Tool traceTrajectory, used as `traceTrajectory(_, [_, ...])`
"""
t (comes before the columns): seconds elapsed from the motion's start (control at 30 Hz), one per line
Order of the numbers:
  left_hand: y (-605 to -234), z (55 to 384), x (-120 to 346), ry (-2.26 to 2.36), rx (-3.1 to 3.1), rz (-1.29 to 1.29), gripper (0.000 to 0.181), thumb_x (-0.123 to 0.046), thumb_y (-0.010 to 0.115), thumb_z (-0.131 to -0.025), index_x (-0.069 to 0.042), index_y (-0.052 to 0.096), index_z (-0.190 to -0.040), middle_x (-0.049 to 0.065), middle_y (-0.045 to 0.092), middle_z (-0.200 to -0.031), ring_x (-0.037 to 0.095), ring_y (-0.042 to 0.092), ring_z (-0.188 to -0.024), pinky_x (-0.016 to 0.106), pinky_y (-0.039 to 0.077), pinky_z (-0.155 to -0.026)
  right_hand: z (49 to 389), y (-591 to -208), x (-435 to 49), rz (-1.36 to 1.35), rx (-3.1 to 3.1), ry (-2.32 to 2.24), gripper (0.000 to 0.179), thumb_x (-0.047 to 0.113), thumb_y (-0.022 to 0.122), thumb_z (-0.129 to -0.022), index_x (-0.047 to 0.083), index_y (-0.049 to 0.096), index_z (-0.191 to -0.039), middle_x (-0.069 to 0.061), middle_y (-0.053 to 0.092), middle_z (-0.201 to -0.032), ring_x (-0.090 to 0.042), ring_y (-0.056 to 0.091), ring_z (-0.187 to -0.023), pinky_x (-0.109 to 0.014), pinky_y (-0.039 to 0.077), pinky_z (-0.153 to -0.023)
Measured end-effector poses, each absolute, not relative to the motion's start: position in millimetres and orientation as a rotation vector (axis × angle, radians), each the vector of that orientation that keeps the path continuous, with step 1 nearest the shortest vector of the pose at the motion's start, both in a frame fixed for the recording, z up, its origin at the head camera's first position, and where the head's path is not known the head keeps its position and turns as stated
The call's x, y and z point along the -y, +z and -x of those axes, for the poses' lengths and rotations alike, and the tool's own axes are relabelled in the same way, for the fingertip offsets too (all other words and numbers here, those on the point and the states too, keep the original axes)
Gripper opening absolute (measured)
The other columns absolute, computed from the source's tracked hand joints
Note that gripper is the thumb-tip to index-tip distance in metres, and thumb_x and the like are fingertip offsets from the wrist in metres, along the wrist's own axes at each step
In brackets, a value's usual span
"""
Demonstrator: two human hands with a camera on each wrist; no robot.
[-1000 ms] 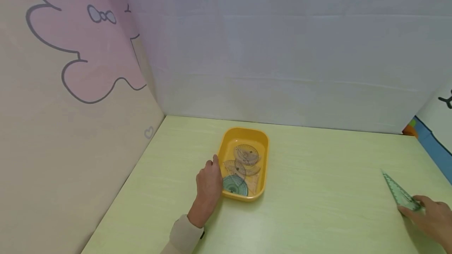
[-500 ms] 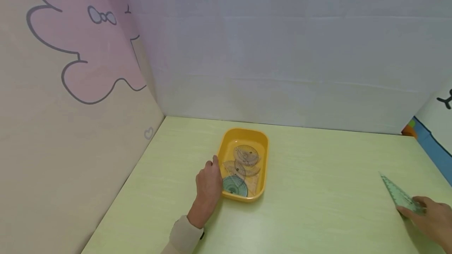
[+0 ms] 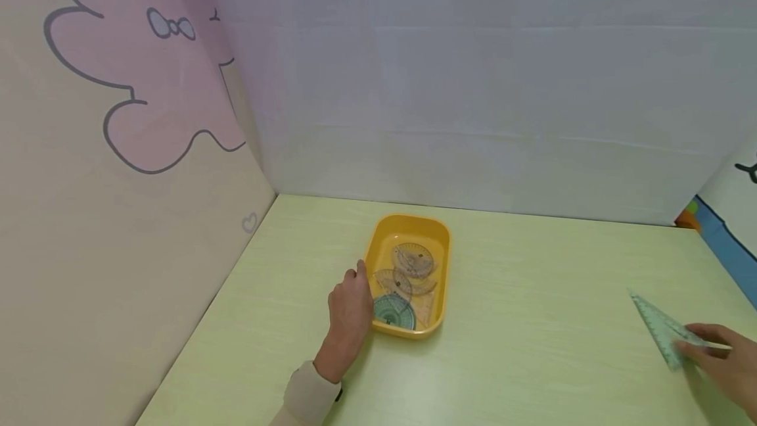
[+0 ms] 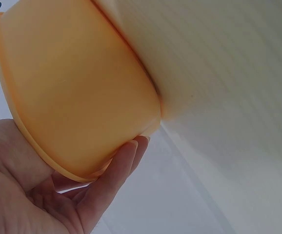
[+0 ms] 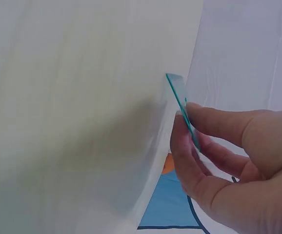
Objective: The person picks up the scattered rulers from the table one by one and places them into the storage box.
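A yellow plastic tray [image 3: 421, 226] stands on the table, left of the middle in the head view. My left hand [image 3: 349, 307] grips its left rim; in the left wrist view, fingers curl against the tray's outer wall [image 4: 82, 83]. Inside the tray lie a green protractor [image 3: 395, 313] and several clear ones [image 3: 413, 260], overlapping, with a clear triangular piece [image 3: 424, 309] near the right wall. At the far right, my right hand [image 3: 723, 355] pinches a green translucent set square [image 3: 655, 329] between thumb and fingers. The right wrist view shows this set square [image 5: 176, 95] edge-on.
The pale green table [image 3: 532, 294] ends at a whitish cloth wall [image 3: 473, 104] behind. A beige wall with a pink cartoon figure [image 3: 165, 104] bounds the left side. Blue and orange patterned cloth [image 3: 724, 242] shows past the right edge.
My right hand has turned the set square, and its tip has shifted slightly left; the piece looks tilted up from the table. My left hand and the tray have stayed put.
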State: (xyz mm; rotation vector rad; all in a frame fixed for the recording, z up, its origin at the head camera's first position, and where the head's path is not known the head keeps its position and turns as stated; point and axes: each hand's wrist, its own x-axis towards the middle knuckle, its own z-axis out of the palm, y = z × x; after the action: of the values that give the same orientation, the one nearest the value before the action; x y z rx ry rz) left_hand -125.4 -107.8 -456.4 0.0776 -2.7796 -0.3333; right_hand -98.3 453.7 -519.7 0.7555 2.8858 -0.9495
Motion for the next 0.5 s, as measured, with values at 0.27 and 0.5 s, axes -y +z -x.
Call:
traceTrajectory(0.27, [-456.2, 125.2, 108.1, -0.334, 2.778, -0.078, 0.036, 0.001, 0.074, -0.091, 0.005, 0.064, -0.126, 0.018, 0.067, -0.088, 0.031, 0.066, -0.059, 0.041, 0.056, -0.052, 101.5, -524.7, -456.5, -0.652, -2.989, -1.093, 0.05, 0.01, 0.065, -0.101, -0.016, 0.043, -0.138, -0.041, 0.049, -0.127, 0.006, 0.047, -0.068, -0.016, 0.046, -0.053])
traceTrajectory(0.5, [-456.0, 124.2, 108.3, -0.335, 2.752, -0.067, 0.035, 0.001, 0.074, -0.091, 0.004, 0.064, -0.124, 0.017, 0.067, -0.086, 0.032, 0.065, -0.056, 0.041, 0.054, -0.05, 106.7, -521.5, -452.9, -0.61, -3.006, -1.249, 0.049, 0.008, 0.068, -0.099, -0.017, 0.046, -0.135, 0.014, 0.058, -0.088, 0.018, 0.043, -0.065, -0.018, 0.053, -0.056])
